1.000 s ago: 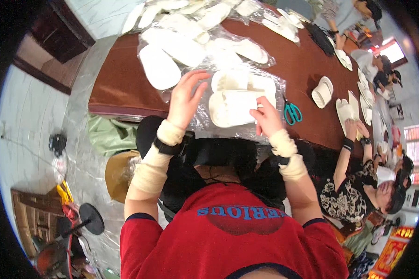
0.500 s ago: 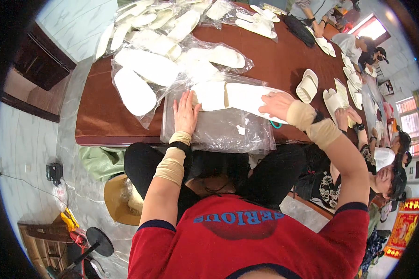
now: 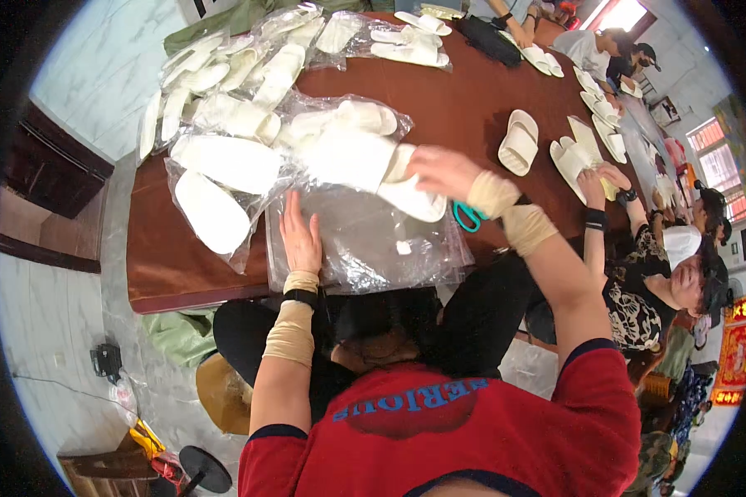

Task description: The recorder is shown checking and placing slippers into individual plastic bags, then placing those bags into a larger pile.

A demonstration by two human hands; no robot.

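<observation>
A white slipper [image 3: 419, 203] lies aslant at the near edge of the bagged slippers. My right hand [image 3: 446, 171] is closed at its right side, fingers over its upper part; they are slightly blurred. My left hand [image 3: 301, 238] rests flat with fingers stretched out on a stack of clear plastic bags [image 3: 365, 248], holding nothing. Beyond both hands sits a bright white slipper in plastic [image 3: 348, 159], partly washed out by glare. Next to my right wrist are teal-handled scissors [image 3: 467, 217], their blades hidden.
Bagged white slippers [image 3: 224, 161] pile up at the far left of the brown table [image 3: 439, 91]. A loose slipper [image 3: 519, 142] lies to the right, near a co-worker's hands [image 3: 597, 184] and more slippers. A black bag [image 3: 487, 41] is at the far side.
My right hand has moved left with the slipper, which now lies more steeply aslant. The scissors have come further into sight. My left hand stays on the bags; the whole view has shifted.
</observation>
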